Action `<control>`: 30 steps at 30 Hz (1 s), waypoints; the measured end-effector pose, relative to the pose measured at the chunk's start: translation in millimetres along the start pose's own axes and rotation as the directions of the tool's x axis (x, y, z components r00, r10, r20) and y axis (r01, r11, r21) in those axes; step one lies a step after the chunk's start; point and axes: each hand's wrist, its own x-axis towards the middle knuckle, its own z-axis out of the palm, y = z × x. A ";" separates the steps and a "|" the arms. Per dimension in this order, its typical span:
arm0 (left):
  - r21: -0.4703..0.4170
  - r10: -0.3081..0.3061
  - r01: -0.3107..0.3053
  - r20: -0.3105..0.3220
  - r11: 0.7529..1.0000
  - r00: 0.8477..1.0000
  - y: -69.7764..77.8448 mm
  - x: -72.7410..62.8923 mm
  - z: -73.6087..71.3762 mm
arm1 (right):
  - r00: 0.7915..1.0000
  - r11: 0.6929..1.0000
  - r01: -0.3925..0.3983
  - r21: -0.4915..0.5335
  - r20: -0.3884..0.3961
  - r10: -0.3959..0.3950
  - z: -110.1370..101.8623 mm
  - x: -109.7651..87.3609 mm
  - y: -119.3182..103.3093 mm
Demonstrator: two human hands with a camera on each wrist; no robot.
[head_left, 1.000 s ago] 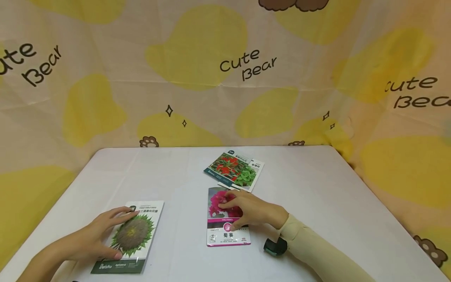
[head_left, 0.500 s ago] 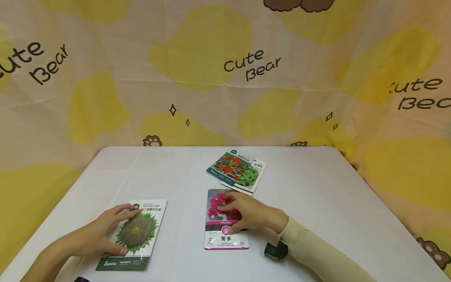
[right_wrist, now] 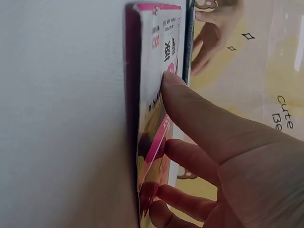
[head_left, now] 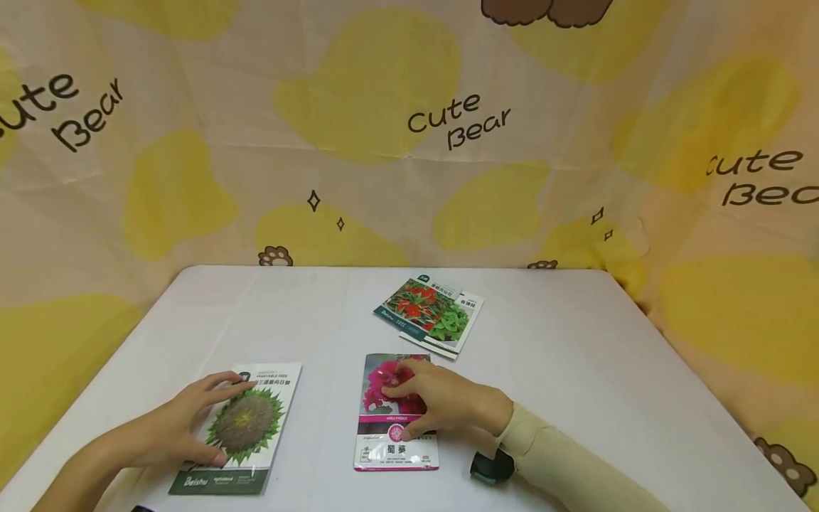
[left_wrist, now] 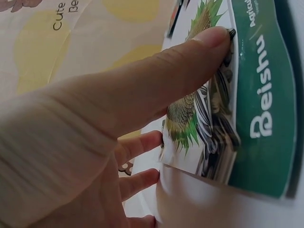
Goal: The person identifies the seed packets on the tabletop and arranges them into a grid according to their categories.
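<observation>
In the head view, my left hand [head_left: 163, 430] rests on a sunflower seed packet [head_left: 249, 427] at the table's front left. Its thumb lies on the packet's face in the left wrist view, and the other fingers reach past the packet's left side. My right hand [head_left: 451, 398] touches a pink hollyhock seed packet [head_left: 397, 459] near the middle, thumb and fingertips pressed on the printed face. That packet lies flat on the table and the hand covers part of its right half.
Behind the hollyhock packet, a red-flower seed packet [head_left: 409, 306] overlaps a green-leaf seed packet [head_left: 453, 323]. All lie on a white table [head_left: 563, 341]. A patterned cloth [head_left: 358, 85] hangs behind it. A small dark device [head_left: 491, 468] sits under the right wrist.
My right hand has slid the hollyhock packet left and toward me, widening the gap from the two packets behind. My left hand stays on the sunflower packet; the view has shifted slightly.
</observation>
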 end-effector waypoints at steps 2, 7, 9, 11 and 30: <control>0.010 0.004 -0.004 -0.004 1.000 1.000 -0.8 -1.4 1.2 | 1.000 1.000 0.003 0.001 0.013 -0.003 1.0 1.0 -2.4; 0.030 0.007 -0.006 -0.022 1.000 1.000 -1.5 -2.9 4.5 | 0.999 1.000 -0.006 -0.012 0.044 0.006 2.1 3.7 -7.8; 0.011 0.009 -0.009 -0.019 1.000 1.000 -1.7 -3.0 4.7 | 0.999 1.000 -0.001 -0.021 0.049 0.002 2.0 4.9 -10.3; -0.009 0.012 -0.012 -0.007 1.000 1.000 -2.1 -2.8 4.1 | 0.999 1.000 0.003 -0.027 0.052 -0.002 1.9 6.3 -13.0; 0.078 0.019 -0.016 -0.037 0.997 0.999 -5.2 -2.7 1.8 | 0.995 0.994 0.067 -0.082 0.074 -0.061 0.8 21.3 -36.3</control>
